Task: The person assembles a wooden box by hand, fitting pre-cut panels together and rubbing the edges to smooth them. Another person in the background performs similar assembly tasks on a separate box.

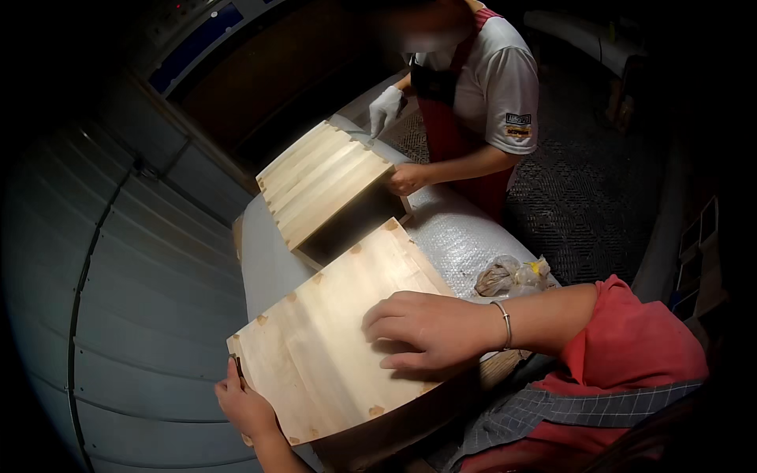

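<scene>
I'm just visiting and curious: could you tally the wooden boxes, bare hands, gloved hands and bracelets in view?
Wooden boxes: 2
Bare hands: 3 (wearer's left hand, right hand; co-worker's bare hand)
Gloved hands: 1
Bracelets: 1
Total: 7

Handled wooden boxes (315,331) — 2 | own hands (432,327) — 2 | co-worker (493,98): 1 | white glove (385,109): 1 | bracelet (505,325): 1

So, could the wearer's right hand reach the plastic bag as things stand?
Probably yes: the right hand rests on the wooden box, and the plastic bag lies close by, nothing visible blocking it.
</scene>
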A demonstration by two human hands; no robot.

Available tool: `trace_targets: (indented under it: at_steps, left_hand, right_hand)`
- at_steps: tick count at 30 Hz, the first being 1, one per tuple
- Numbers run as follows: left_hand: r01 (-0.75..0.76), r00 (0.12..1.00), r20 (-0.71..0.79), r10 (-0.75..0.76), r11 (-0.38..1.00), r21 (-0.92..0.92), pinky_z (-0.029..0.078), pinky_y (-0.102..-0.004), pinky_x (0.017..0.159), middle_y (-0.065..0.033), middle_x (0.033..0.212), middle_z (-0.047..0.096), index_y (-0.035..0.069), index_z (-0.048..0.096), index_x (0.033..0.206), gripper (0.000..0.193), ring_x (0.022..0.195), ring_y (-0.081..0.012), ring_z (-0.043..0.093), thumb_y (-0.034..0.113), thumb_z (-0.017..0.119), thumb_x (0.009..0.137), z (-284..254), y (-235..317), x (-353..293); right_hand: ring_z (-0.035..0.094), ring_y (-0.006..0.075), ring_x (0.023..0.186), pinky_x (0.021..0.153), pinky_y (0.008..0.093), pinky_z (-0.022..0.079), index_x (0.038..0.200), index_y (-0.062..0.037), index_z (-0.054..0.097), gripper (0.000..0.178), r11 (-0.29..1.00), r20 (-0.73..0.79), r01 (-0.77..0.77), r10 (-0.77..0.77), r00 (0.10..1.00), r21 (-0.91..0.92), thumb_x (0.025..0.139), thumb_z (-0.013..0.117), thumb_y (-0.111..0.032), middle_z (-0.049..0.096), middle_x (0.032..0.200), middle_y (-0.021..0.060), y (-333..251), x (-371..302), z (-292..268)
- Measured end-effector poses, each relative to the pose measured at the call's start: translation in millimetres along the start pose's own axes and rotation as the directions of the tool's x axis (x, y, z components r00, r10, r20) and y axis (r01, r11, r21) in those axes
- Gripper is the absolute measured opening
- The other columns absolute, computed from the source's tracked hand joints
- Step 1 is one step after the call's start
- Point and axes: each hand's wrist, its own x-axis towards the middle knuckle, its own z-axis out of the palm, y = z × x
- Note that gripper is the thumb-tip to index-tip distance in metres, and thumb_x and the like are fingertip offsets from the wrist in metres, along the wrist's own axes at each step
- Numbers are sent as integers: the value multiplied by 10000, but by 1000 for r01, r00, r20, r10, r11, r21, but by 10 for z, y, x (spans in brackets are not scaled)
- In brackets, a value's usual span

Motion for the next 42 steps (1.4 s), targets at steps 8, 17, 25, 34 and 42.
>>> trace_targets:
  at_steps: [8,17,25,34,42]
  left_hand:
    - [-20,999,-24,21,998,63,505,-387,809,-74,1041,557,213,643,1330,389,937,-262,590,81,513,988,8,42,-47]
    - [-25,999,-21,25,999,40,502,-377,801,-80,1031,559,177,651,1319,358,920,-262,589,96,504,1002,-2,34,-20]
    - [47,999,-12,-47,998,-33,506,-393,822,-81,1046,570,182,654,1314,350,934,-277,600,101,520,1000,-46,105,-26]
    - [36,999,-5,-36,999,17,504,-383,816,-76,1006,552,195,646,1330,372,907,-257,598,92,535,991,-51,117,13]
    - [97,995,6,-97,995,-36,501,-384,815,-81,1009,530,224,625,1361,402,891,-258,589,89,508,1001,63,-35,19]
  right_hand:
    - [554,309,1118,998,392,446,1141,-33,582,346,1000,-33,-11,10,999,-9,910,682,-270,587,1229,120,-7,-31,-28]
    - [554,308,1113,994,394,446,1118,-36,591,319,1000,-52,-4,3,999,-26,894,694,-238,589,1222,115,-19,-30,12]
    - [556,300,1110,985,386,448,1107,-44,594,309,1000,-48,1,-1,999,-14,900,690,-252,588,1209,104,13,-33,-3]
    - [547,306,1127,1018,396,428,1144,-19,612,326,985,-55,86,-79,995,147,941,629,-274,614,1184,127,43,14,-63]
    - [268,360,1429,1168,562,167,1510,-51,387,945,136,-396,503,-458,796,854,937,190,-776,236,1581,236,-409,-290,-725]
